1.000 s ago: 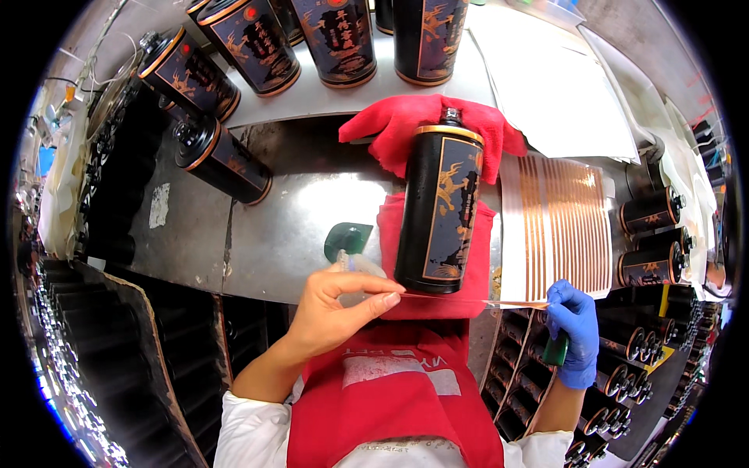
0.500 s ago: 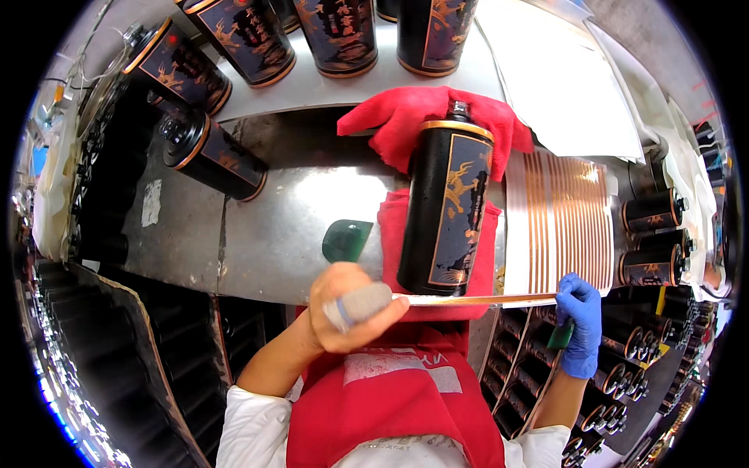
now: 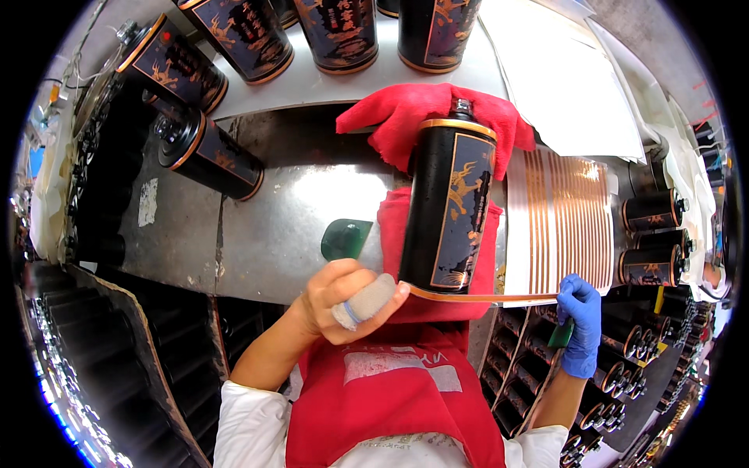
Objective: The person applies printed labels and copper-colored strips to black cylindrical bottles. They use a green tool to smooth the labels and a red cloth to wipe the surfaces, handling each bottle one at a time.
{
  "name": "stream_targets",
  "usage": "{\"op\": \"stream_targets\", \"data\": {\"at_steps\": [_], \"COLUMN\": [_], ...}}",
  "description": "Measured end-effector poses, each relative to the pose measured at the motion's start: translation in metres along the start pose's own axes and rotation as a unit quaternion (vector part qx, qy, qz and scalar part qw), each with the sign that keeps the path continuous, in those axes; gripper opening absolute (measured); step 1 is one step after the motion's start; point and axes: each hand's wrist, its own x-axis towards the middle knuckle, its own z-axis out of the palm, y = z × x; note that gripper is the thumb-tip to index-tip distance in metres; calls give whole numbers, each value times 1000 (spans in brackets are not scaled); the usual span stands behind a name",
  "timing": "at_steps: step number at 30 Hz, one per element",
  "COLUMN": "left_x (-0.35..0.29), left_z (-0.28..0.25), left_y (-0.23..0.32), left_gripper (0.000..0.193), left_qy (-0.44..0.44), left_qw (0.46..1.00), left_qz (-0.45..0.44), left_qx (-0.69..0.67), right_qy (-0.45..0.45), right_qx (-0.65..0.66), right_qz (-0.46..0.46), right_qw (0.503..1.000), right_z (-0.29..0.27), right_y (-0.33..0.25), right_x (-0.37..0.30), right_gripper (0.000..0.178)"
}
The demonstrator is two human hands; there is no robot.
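Left hand (image 3: 337, 303) curled, gloved right hand (image 3: 579, 327) folded, each grip pinched closed on copper strip (image 3: 511, 298), bottle (image 3: 446, 207) base alongside, desk (image 3: 281, 226) edge near, metal stretching left

Glare (image 3: 335, 187) blazes off the metal table (image 3: 273, 226), mid-frame!
Dark racks (image 3: 139, 327) crowd lower left; grey wall (image 3: 659, 51) looms upper right.
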Motion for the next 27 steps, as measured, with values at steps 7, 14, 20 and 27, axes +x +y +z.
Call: {"op": "stream_targets", "data": {"at_steps": [7, 14, 20, 27], "left_x": [-1, 20, 22, 15], "left_z": [0, 17, 24, 28], "left_y": [16, 33, 35, 31], "left_gripper": [42, 76, 76, 74], "left_qy": [88, 102, 64, 78], "left_qw": [900, 740, 730, 665], "left_qz": [-346, -437, -477, -499], "left_qx": [-250, -500, -486, -550], "right_qy": [9, 10, 0, 0], "right_qx": [-41, -16, -42, -34], "right_qz": [-24, -3, -12, 8], "right_qw": [999, 1000, 999, 999], "right_z": [-12, -13, -13, -12], "right_y": [11, 8, 14, 22], "right_x": [4, 2, 6, 19], "right_gripper": [8, 10, 10, 10]}}
